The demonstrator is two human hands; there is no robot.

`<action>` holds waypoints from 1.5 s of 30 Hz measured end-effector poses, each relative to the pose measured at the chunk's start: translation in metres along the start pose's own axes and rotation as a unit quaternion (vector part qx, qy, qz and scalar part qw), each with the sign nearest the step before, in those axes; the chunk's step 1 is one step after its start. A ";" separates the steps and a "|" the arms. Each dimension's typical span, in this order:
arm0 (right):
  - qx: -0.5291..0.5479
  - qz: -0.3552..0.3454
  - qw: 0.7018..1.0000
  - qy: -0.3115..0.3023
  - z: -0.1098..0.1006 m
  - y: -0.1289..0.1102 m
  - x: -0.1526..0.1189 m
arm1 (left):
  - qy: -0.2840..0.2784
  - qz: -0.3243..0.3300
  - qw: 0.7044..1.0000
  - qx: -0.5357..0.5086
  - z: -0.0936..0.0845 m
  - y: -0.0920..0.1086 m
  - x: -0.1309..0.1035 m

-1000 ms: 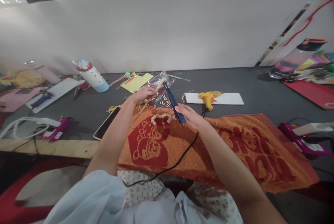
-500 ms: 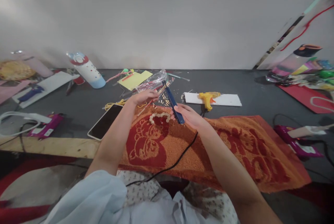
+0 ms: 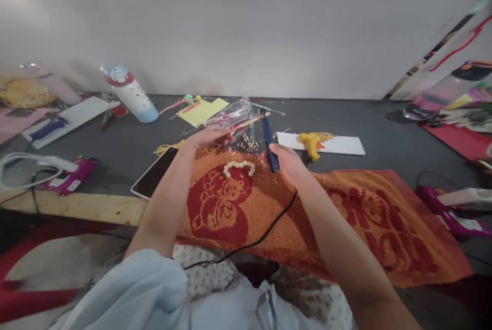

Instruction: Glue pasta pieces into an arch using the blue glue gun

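Note:
My left hand (image 3: pixel 213 137) is closed on thin pale sticks (image 3: pixel 251 122), which point away to the right. Their far ends reach the upper end of a long, narrow, dark blue tool (image 3: pixel 271 151). My right hand (image 3: pixel 288 162) grips that tool by its lower part; its exact kind is unclear. Below and between the hands, a curved band of small cream pieces (image 3: pixel 239 164) lies on an orange and red towel (image 3: pixel 277 207). Short pale stick pieces (image 3: pixel 248 144) are scattered on the dark table just beyond the towel.
A yellow glue gun (image 3: pixel 313 144) rests on a white board (image 3: pixel 349 145). Left lie a phone-like tablet (image 3: pixel 151 179), a yellow sheet (image 3: pixel 202 111) and clear plastic wrap (image 3: pixel 236 112). A spotted bottle (image 3: pixel 134 97) stands behind. A black cord (image 3: pixel 265 235) crosses the towel.
The blue tool has turned more upright and shifted right with my right hand. The sticks now extend further to its upper end. The camera view has tilted down slightly.

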State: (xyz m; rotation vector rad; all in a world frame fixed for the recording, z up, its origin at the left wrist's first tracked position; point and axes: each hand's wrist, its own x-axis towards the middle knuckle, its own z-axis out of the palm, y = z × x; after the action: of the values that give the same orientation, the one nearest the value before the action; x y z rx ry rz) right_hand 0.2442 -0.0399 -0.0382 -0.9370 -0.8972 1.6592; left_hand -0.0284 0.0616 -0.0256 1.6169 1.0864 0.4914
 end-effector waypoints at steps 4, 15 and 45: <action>0.006 -0.018 0.999 0.046 -0.003 0.000 0.003 | 0.069 0.041 0.994 -0.069 -0.005 -0.012 0.006; 0.066 -0.037 0.990 0.118 0.001 0.004 0.007 | 0.114 0.051 0.967 -0.222 -0.014 -0.010 0.000; 0.129 -0.085 0.973 0.174 0.001 0.005 0.010 | 0.527 0.088 0.705 -0.466 -0.049 -0.035 0.010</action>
State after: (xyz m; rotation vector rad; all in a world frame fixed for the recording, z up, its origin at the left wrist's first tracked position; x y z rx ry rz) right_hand 0.2390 -0.0311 -0.0435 -0.9073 -0.4962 1.3700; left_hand -0.0756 0.0964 -0.0434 0.3988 1.1164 1.8979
